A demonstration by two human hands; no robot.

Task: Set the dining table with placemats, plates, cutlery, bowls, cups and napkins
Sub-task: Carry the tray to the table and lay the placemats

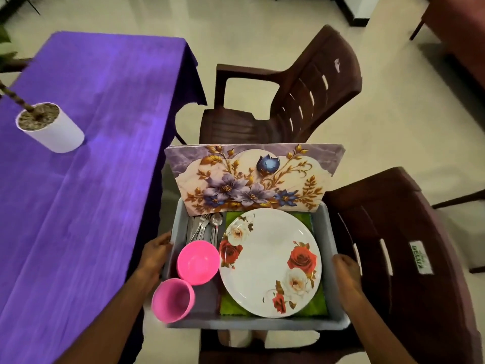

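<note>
Placemats stand upright beyond both my hands, long axis left-right; left fingers and right fingers grip tray walls; tabletop left.

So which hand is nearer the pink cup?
Left. The left hand holds the tray's side just above the pink cup; the right hand is across the tray.

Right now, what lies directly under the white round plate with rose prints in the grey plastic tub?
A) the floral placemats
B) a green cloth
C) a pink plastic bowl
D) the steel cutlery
B: the green cloth shows around the rose-printed white plate, beneath it, in the grey tub.
</note>
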